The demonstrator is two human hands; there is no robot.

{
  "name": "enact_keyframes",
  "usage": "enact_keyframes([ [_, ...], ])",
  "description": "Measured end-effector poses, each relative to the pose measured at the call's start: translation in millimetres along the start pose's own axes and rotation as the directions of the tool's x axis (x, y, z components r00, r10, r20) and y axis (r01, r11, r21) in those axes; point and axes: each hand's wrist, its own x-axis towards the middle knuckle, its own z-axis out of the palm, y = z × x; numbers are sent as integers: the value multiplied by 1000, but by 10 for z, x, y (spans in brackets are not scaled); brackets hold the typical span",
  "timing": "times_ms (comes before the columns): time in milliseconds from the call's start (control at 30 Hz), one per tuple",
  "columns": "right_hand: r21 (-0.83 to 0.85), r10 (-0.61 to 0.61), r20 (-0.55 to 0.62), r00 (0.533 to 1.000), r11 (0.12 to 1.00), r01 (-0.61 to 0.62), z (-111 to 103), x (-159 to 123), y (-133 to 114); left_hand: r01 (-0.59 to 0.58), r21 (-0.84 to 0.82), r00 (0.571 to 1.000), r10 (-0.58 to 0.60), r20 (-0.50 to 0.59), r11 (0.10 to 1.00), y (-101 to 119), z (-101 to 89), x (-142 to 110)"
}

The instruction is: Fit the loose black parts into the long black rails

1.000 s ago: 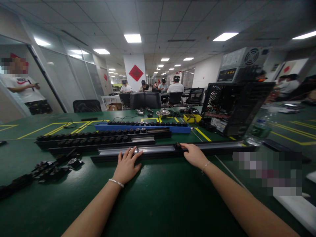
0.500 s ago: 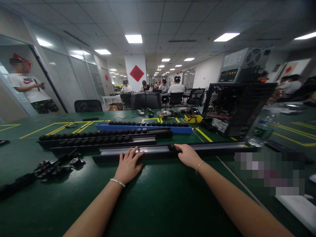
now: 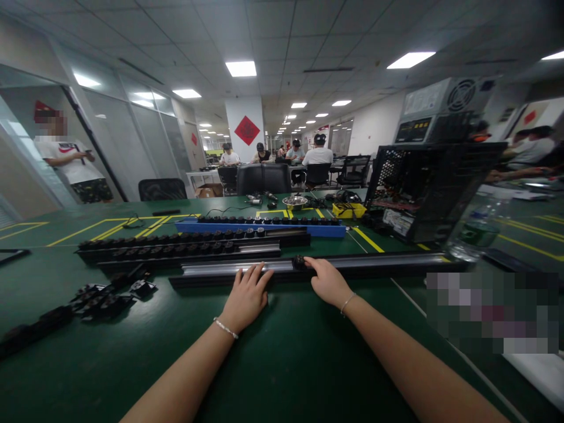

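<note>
Along a long dark rail, 2 hands and 1 black piece

On the green tabletop [image 3: 291,364], 1 rail [image 3: 374,267] with a bright channel lies crosswise in front of the person, bearing 1 small black piece [image 3: 299,262] near its middle. 2 bare hands are at it. The left hand [image 3: 247,298] rests with fingers spread over the rail's near edge and channel; the right hand [image 3: 328,282] has its index finger extended against the piece's right side, other fingers curled. Whether the right thumb grips anything, I cannot tell.

Behind lie 3 more strips carrying rows of black pieces: 1 nearer black rail [image 3: 259,250], 1 farther black rail [image 3: 291,237] and 1 blue rail [image 3: 211,227]. The rows are too blurred to count.

At left, loose black parts [image 3: 101,302] sit jumbled, also uncountable. Farther back are 1 metal bowl [image 3: 295,207] and 1 yellow tray [image 3: 346,214]. At right stand 1 computer case [image 3: 434,200], with 2 boxy units [image 3: 434,98] stacked on top, and 1 clear bottle [image 3: 473,232]. The left fingers lie across the channel left of the piece.

Compared with 1.0 s ago, the piece and right hand sit farther left along the rail; the left hand sits farther right, narrowing the gap.
</note>
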Motion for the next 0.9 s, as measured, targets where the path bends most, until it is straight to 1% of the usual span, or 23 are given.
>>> enact_keyframes([
  [100, -7, -74, -28, 997, 997, 74, 85, -20, 1, -1, -6, 1000, 1, -2, 1000, 172, 17, 71],
  [233, -12, -133, -59, 989, 991, 133, 173, -31, 60, 41, -45, 999, -41, -7, 998, 487, 52, 223],
  [333, -33, -139, -74, 988, 990, 137, 209, -35, 119, 103, -79, 995, -103, 7, 991, 721, 84, 362],
  [433, -99, -121, -58, 991, 988, 115, 212, -60, 151, 170, -83, 985, -169, 21, 982, 864, 114, 472],
  [533, -180, -119, -43, 992, 978, 109, 205, -101, 159, 206, -77, 978, -203, 35, 976, 902, 139, 525],
  [633, -251, -85, -76, 993, 966, 63, 205, -128, 168, 205, -76, 978, -202, 44, 976, 889, 161, 543],
  [700, -293, -66, -79, 995, 955, 41, 204, -131, 183, 204, -71, 978, -201, 49, 976, 880, 168, 548],
  [833, -326, -62, -39, 997, 944, 46, 186, -120, 209, 206, -59, 977, -203, 59, 977, 877, 158, 553],
  [900, -332, -64, -38, 997, 942, 48, 178, -117, 212, 199, -58, 979, -196, 55, 978, 873, 145, 551],
])
